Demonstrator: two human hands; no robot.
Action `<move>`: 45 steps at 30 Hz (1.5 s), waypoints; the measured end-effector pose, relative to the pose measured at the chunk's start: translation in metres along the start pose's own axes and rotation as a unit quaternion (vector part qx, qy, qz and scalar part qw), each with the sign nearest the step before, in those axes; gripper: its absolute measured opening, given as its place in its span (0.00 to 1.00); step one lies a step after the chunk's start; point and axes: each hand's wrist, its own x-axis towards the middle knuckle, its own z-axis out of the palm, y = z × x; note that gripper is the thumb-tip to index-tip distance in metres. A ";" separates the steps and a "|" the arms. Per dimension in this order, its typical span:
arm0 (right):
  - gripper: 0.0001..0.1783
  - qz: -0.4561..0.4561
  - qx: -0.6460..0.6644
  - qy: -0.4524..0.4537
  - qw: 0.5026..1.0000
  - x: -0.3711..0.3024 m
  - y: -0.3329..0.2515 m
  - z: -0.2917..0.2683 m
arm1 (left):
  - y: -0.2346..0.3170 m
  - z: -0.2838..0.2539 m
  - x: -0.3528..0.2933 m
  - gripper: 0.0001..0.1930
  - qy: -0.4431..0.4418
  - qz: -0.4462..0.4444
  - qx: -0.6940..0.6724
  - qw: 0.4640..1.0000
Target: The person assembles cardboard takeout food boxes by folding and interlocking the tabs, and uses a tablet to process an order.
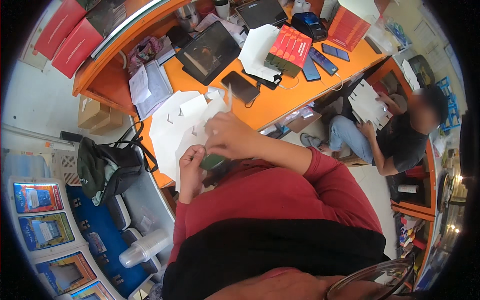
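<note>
My left hand (pixel 191 169) is closed, thumb up, on a small dark green object (pixel 213 161) held in front of my red top; its kind is hard to make out. My right hand (pixel 231 134) is just above and to the right of it, fingers bent in a pinch and slightly blurred. A thin pale strip (pixel 230 97) stands up beyond the right hand; whether it is held is unclear. Under and beyond both hands, flat white die-cut cardboard sheets (pixel 162 131) with slots and tabs lie on the orange desk (pixel 280 102).
Along the desk lie a black phone (pixel 240 87), a tablet (pixel 210 52), a red and green box (pixel 289 52) and several other phones. At left hangs a dark bag (pixel 107 167), above stacked plastic cups (pixel 145 247). To the right, a seated person (pixel 400 130) holds a white cardboard sheet (pixel 369 102).
</note>
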 end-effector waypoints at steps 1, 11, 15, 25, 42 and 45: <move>0.07 -0.041 0.003 -0.038 0.998 0.001 -0.003 -0.004 | 0.006 0.000 -0.003 0.08 -0.017 -0.004 0.026 1.000; 0.43 0.313 0.561 0.267 0.719 0.014 0.043 -0.041 | 0.066 -0.014 -0.012 0.11 -0.326 0.079 0.290 0.896; 0.41 0.068 0.464 0.202 0.860 0.015 -0.006 -0.033 | 0.080 0.006 -0.001 0.31 -0.138 0.127 0.148 0.971; 0.34 -0.188 0.226 0.091 0.951 0.008 -0.036 -0.033 | 0.082 0.034 0.002 0.14 -0.088 0.119 -0.138 0.979; 0.29 0.101 0.231 0.225 0.941 0.012 -0.042 -0.011 | 0.053 0.052 -0.019 0.13 -0.004 0.211 0.150 0.966; 0.28 0.067 0.145 0.272 0.949 0.016 -0.013 -0.024 | 0.054 0.035 -0.023 0.11 -0.047 0.259 0.302 0.916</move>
